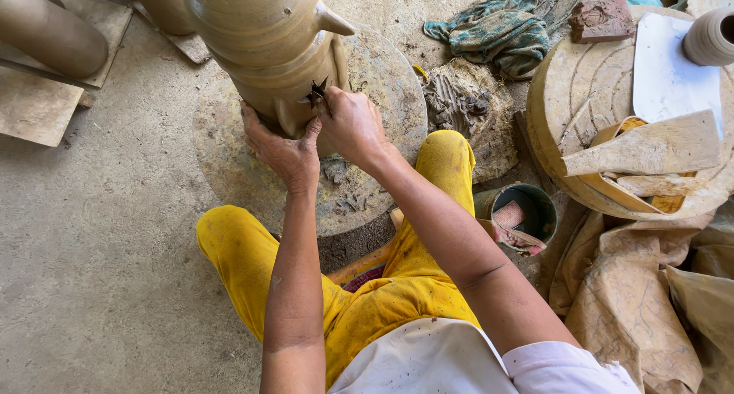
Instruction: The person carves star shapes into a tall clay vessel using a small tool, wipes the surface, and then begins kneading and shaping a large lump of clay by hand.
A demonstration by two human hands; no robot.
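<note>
Left hand [284, 153] spread, palm pressed flat on clay vessel [264, 38] base, frame centre. Right hand [350, 125] pinching small dark tool [316, 92] (tip against clay), wrist bent.

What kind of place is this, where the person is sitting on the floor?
Probably a pottery workshop. Both hands work on a tall unfired clay pot standing on a round turntable, with clay scraps and more clay vessels on the concrete floor nearby.

Bare concrete floor [99, 241] lies open at lower left; clay pot [267, 42], bucket [524, 210] and round slab [581, 96] crowd the upper right.
</note>
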